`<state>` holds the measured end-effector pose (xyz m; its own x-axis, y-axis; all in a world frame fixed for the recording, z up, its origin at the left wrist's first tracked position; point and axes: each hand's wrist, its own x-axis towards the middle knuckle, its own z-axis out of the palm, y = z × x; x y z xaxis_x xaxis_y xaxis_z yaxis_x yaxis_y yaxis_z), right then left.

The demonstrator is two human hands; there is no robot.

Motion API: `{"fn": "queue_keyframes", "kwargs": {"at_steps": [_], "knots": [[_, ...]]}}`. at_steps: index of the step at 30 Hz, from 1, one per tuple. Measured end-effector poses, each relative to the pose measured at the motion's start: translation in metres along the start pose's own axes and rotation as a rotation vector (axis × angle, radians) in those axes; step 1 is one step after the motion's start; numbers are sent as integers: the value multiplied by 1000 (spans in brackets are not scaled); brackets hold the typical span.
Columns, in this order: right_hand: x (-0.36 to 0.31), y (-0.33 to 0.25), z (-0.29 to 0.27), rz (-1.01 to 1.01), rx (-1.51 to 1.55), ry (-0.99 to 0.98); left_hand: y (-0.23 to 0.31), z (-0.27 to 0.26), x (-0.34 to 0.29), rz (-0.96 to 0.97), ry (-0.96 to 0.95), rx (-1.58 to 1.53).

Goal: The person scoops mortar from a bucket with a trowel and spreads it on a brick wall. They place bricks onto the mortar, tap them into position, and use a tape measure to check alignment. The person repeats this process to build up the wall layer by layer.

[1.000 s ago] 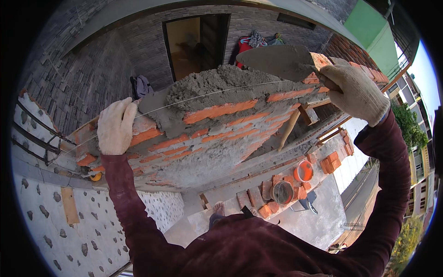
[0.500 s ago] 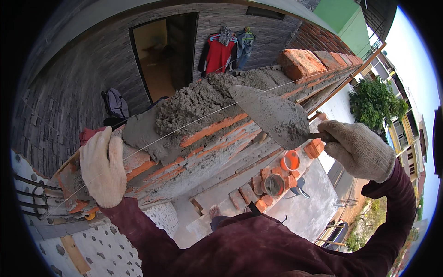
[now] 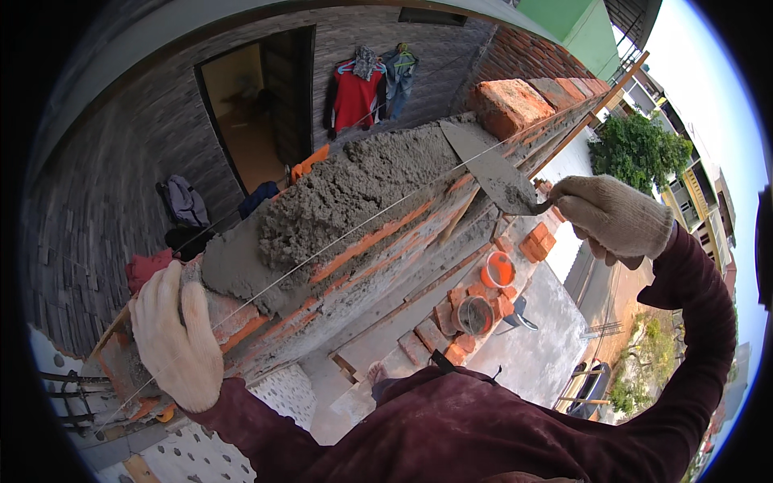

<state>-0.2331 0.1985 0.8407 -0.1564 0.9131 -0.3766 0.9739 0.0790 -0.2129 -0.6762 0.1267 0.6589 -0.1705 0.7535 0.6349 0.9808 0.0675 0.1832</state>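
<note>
My right hand (image 3: pixel 616 216), in a knitted glove, is closed around the handle of a trowel (image 3: pixel 493 173). The mortar-smeared blade lies tilted over the top of a brick wall (image 3: pixel 378 217), its tip near the last laid brick (image 3: pixel 509 106). Thick, rough grey mortar (image 3: pixel 346 193) covers the wall's middle stretch, smoother toward my left hand. My left hand (image 3: pixel 177 342), gloved too, rests on the bricks at the wall's left end, fingers stretched and thumb apart. A taut string line (image 3: pixel 354 235) runs along the wall and passes by that hand.
Below the wall are an orange bucket (image 3: pixel 498 270), a second bucket (image 3: pixel 473 315) and loose bricks (image 3: pixel 413 348). Rebar (image 3: pixel 68 394) sticks out at the left end. Beyond the wall, a red garment (image 3: pixel 354 98) hangs beside a doorway (image 3: pixel 256 105), and a backpack (image 3: pixel 187 201) stands below.
The trowel's blade has turned and come down onto the mortar near the laid bricks. More mortar now shows spread toward them. My left hand stays on the wall's left end.
</note>
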Motion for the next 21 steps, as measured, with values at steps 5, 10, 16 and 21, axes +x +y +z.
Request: {"fn": "queue_keyframes", "kwargs": {"at_steps": [5,10,16,21], "knots": [[-12,-60,0,194,521,-203,-4,-3,-4,29,43,-31],[-25,-98,28,122,584,-288,-7,4,-6,73,90,-51],[-31,-131,37,57,452,-415,-8,6,-7,86,137,-55],[-21,-128,42,-266,177,-381,-14,10,-9,119,174,-53]]}}
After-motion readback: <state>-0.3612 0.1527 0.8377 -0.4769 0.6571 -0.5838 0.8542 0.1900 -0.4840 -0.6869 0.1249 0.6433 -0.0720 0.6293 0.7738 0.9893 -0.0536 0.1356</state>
